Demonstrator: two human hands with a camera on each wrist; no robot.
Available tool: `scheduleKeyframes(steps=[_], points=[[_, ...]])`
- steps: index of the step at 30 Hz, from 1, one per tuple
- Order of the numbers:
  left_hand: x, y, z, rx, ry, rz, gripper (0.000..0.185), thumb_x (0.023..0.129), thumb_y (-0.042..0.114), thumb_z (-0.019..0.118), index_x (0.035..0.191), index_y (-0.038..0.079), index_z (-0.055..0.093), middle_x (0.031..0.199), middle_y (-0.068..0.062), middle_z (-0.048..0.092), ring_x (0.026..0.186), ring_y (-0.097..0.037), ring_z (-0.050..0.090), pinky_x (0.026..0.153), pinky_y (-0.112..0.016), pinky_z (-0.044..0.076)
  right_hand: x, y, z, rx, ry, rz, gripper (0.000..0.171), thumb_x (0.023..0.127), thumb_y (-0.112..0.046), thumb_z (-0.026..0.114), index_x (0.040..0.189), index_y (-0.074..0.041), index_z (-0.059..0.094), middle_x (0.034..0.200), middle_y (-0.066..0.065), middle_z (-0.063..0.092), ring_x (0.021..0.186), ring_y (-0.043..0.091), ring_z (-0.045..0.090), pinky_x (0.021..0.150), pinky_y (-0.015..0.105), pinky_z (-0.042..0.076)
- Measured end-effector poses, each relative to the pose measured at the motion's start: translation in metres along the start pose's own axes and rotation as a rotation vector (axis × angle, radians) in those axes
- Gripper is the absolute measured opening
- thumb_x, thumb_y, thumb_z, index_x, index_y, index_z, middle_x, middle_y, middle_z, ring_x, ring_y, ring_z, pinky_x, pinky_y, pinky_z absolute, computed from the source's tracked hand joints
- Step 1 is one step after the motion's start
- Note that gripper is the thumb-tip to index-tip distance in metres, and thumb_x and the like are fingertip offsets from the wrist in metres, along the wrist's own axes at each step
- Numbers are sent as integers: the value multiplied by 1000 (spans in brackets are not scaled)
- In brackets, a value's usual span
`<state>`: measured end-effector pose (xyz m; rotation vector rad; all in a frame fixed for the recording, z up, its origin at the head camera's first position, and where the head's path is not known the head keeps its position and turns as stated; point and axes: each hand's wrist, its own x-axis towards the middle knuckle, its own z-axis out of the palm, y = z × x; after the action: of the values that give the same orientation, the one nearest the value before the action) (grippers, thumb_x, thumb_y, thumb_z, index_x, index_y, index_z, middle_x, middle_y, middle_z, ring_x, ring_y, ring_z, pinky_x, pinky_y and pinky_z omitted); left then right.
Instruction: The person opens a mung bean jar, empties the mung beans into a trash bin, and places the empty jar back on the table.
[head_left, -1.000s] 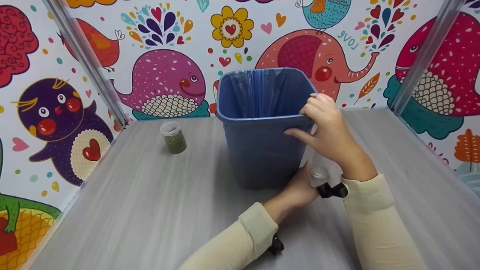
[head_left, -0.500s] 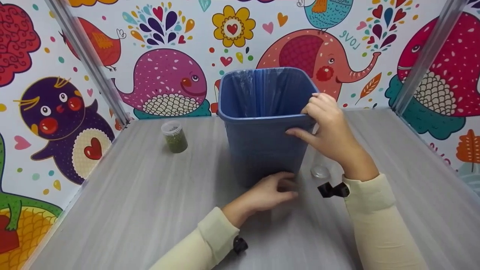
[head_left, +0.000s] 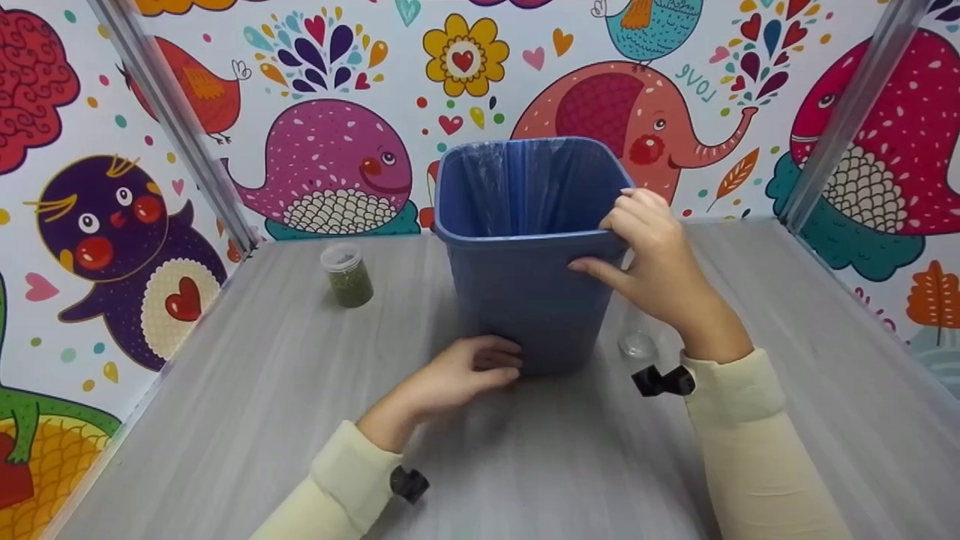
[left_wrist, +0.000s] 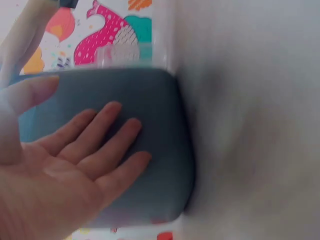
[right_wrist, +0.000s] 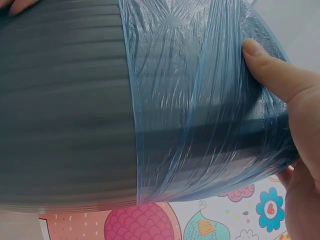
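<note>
Blue bin (head_left: pixel 525 292) lined with translucent blue bag (right_wrist: pixel 200 100) — grey wood-grain table (head_left: pixel 300 420), cartoon-animal walls (head_left: pixel 330 165).

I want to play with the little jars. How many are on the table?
2: a jar of green stuff left of the blue bin, and a clear jar to its right, below the right hand. The bin might hide more.

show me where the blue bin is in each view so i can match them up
Head: the blue bin stands mid-table, right hand gripping its right rim, left hand at its base.
Left wrist: bin fills the centre, sideways, behind the left hand's fingers.
Right wrist: bin wall fills the frame.
Shared landmark: the blue liner bag over the rim.
</note>
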<state>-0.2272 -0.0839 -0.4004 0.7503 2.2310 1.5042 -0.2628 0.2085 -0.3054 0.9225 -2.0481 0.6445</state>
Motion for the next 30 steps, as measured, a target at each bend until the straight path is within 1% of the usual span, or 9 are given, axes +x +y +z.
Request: scheduleKeyframes(steps=[3, 8, 11, 14, 17, 19, 21, 27, 30], points=[[-9, -1, -15, 7, 15, 7, 41, 104, 17, 67, 136, -9, 63, 132, -26, 70, 125, -33, 68, 106, -42, 54, -1, 0, 1, 2, -1, 4, 39, 79, -21, 96, 92, -4, 64, 84, 12, 57, 94, 29, 54, 94, 49, 42], [-19, -7, -36, 17, 66, -32, 41, 104, 20, 67, 134, -7, 65, 132, -21, 70, 124, -30, 67, 107, -43, 53, 0, -1, 1, 6, -1, 17, 39, 78, -20, 97, 92, -4, 64, 84, 12, 58, 94, 29, 54, 94, 50, 42], [-22, -12, -47, 15, 116, -62, 41, 104, 21, 67, 135, -6, 64, 134, -19, 70, 124, -29, 67, 107, -44, 52, 0, -1, 1, 3, -6, 23, 39, 78, -21, 97, 92, -4, 64, 85, 12, 58, 95, 29, 54, 95, 50, 42], [-25, -16, -57, 7, 180, -65, 42, 105, 18, 66, 138, -6, 61, 137, -21, 68, 128, -31, 64, 110, -45, 50, 0, -1, 0, 1, -9, 25, 39, 78, -20, 97, 92, -4, 64, 85, 12, 58, 95, 29, 54, 95, 50, 42], [-28, -20, -67, -25, 264, -60, 43, 105, 14, 64, 143, -7, 57, 141, -24, 64, 133, -35, 61, 114, -48, 46, 0, -1, 0, 2, -6, 26, 39, 78, -20, 97, 92, -4, 64, 85, 12, 58, 95, 29, 54, 94, 50, 42], [-30, -22, -73, -50, 329, -75, 45, 106, 12, 63, 146, -6, 55, 145, -25, 61, 137, -36, 57, 116, -48, 44, 0, 0, 0, 3, -4, 22, 39, 78, -20, 97, 92, -4, 64, 85, 12, 58, 95, 29, 54, 94, 50, 41], [-32, -25, -79, -69, 397, -98, 45, 106, 11, 63, 147, -7, 53, 147, -26, 59, 139, -37, 55, 117, -48, 44, 0, 0, 0, 1, -3, 13, 39, 78, -20, 97, 91, -4, 64, 84, 12, 58, 94, 29, 54, 94, 50, 41], [-35, -34, -102, -47, 625, -177, 42, 107, 8, 61, 145, -8, 53, 147, -30, 56, 138, -36, 52, 112, -43, 43, 0, 0, -1, -7, -8, -8, 39, 79, -22, 97, 91, -4, 64, 83, 12, 57, 95, 31, 54, 95, 51, 41], [-36, -40, -115, -72, 726, -221, 47, 106, 9, 62, 148, -8, 48, 150, -30, 52, 140, -36, 48, 113, -43, 41, 1, 0, -1, -8, -8, -8, 39, 79, -23, 96, 92, -4, 64, 83, 12, 57, 95, 31, 54, 95, 50, 41]])
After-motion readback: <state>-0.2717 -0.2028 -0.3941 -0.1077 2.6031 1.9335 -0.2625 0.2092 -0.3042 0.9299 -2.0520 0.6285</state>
